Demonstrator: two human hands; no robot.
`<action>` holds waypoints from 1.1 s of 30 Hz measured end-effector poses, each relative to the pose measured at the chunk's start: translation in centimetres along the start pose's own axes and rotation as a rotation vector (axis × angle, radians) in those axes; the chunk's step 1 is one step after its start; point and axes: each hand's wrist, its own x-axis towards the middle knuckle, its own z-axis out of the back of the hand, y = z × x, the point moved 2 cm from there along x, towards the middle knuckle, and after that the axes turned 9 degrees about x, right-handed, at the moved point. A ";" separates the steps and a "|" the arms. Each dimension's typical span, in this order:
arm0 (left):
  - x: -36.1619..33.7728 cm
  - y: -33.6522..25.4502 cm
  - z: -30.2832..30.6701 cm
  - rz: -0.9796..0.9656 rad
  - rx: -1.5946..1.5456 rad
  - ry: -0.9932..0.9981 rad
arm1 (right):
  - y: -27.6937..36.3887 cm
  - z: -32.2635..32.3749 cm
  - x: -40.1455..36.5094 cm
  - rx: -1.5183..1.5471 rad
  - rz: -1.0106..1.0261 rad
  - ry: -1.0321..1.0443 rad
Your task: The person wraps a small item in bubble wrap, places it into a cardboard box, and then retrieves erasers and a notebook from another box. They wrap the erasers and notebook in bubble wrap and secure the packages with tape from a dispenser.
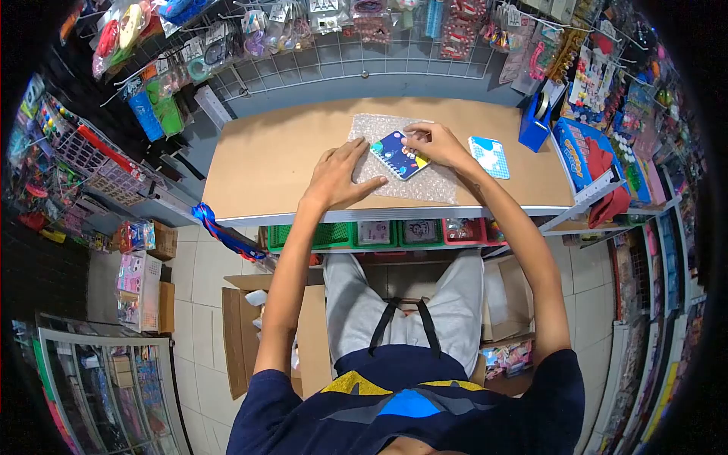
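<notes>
A small dark-blue spiral notebook (397,159) with a cartoon cover lies tilted on a sheet of bubble wrap (434,187) on the brown tabletop. My left hand (339,174) rests flat at the wrap's left side, fingers and thumb spread, with nothing in it. The fingers of my right hand (436,144) are bent together at the notebook's upper right edge, gripping it there; part of the cover is hidden under them. To the right of that hand lies a second small notebook (490,157), light blue and white with a checked border.
A blue tape dispenser (535,125) stands at the table's right end, beside a blue box (574,155). Packaged goods hang from a wire rack (364,64) behind. Green baskets (326,235) sit under the tabletop, and an open carton (239,334) is on the floor.
</notes>
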 end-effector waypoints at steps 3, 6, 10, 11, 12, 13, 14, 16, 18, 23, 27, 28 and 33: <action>0.1 0.0 -0.2 0.005 0.000 -0.011 | -0.6 -0.1 -0.3 0.108 -0.007 0.006; 0.1 -0.4 0.2 0.014 -0.005 0.012 | -0.6 -0.3 -0.7 0.158 -0.024 -0.002; 0.4 -1.7 0.0 0.006 0.061 -0.021 | -1.8 -0.5 -0.3 0.219 0.025 -0.037; 0.5 -1.7 0.1 -0.011 0.043 -0.039 | -1.6 -0.4 -0.3 0.257 0.042 -0.040; 0.7 -1.7 0.1 -0.028 0.025 -0.058 | -1.5 0.1 -0.3 0.193 0.025 -0.105; 0.9 -1.7 0.2 -0.046 0.008 -0.079 | -1.3 1.1 -0.3 0.129 0.008 -0.170; 1.2 -1.7 0.1 -0.059 0.014 -0.068 | -1.0 1.8 -0.4 0.064 -0.009 -0.235; 1.7 -1.4 -0.1 -0.083 0.026 -0.043 | -1.4 3.0 -0.1 -0.062 -0.001 -0.286; 2.1 -1.3 0.1 -0.093 0.007 -0.039 | -2.2 4.4 0.4 -0.184 -0.097 -0.195; 2.2 -1.6 0.2 -0.098 -0.073 -0.069 | -2.3 4.8 0.1 -0.326 -0.171 -0.059; 1.7 -1.7 0.0 -0.068 -0.149 -0.083 | -1.6 4.3 -0.1 -0.169 -0.190 -0.069; 1.7 -1.5 -0.2 -0.065 -0.157 -0.096 | -1.0 4.2 -0.1 -0.084 -0.200 -0.071; 1.5 -1.7 0.1 -0.072 -0.162 -0.091 | 2.5 1.1 -2.2 0.480 -0.089 -0.137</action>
